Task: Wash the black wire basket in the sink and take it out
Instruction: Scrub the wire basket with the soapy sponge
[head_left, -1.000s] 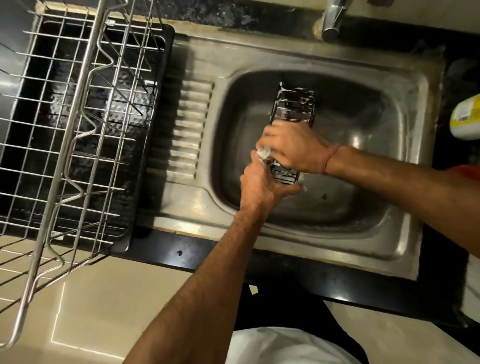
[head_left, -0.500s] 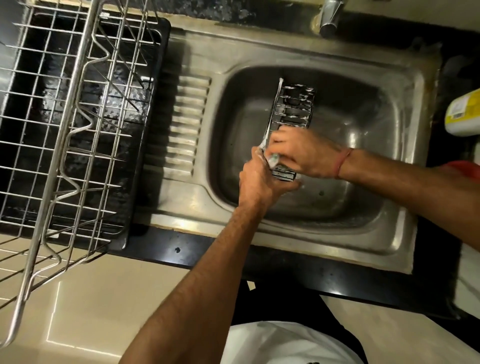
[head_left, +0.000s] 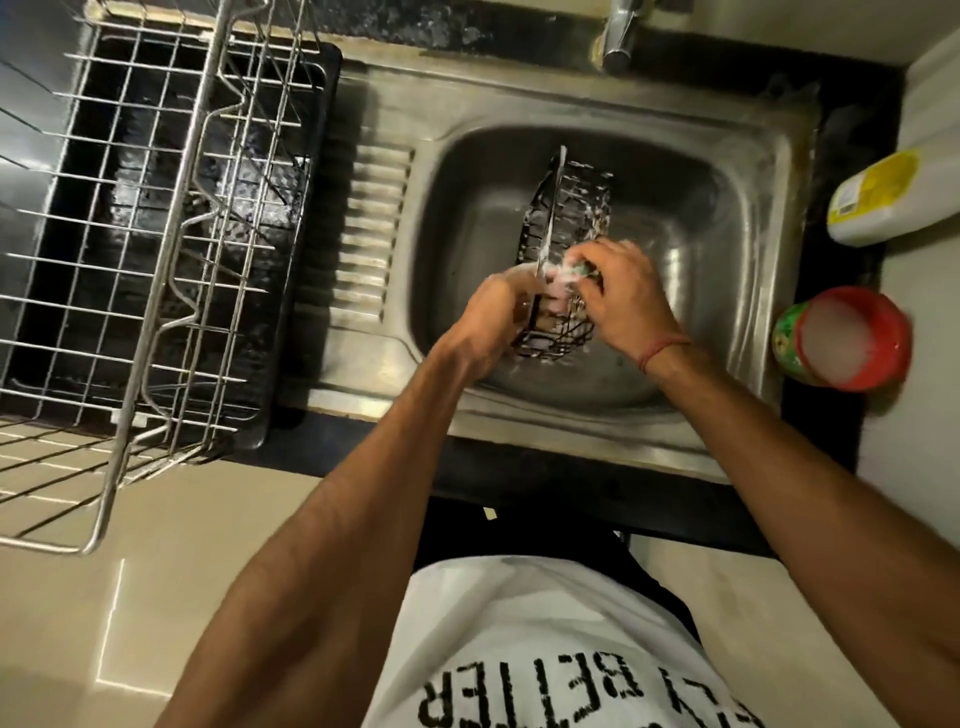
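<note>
A black wire basket (head_left: 569, 208), flecked with white suds, stands on its side inside the steel sink (head_left: 737, 218). My left hand (head_left: 488, 322) grips its near left edge from outside. My right hand (head_left: 618, 291) is closed on a soapy green scrubber (head_left: 574, 269) pressed against the basket's upper rim. The basket's near end is hidden behind both hands.
A steel dish rack (head_left: 156, 249) sits in a black tray (head_left: 306, 260) left of the sink. The tap (head_left: 621, 36) hangs over the back rim. On the right counter lie a yellow-and-white bottle (head_left: 872, 200) and a red-rimmed tub of white soap (head_left: 844, 338).
My view has tilted down and shifted, showing my shirt and the red tub. The basket has turned to show more of its open side. My right hand has slid the scrubber along the rim.
</note>
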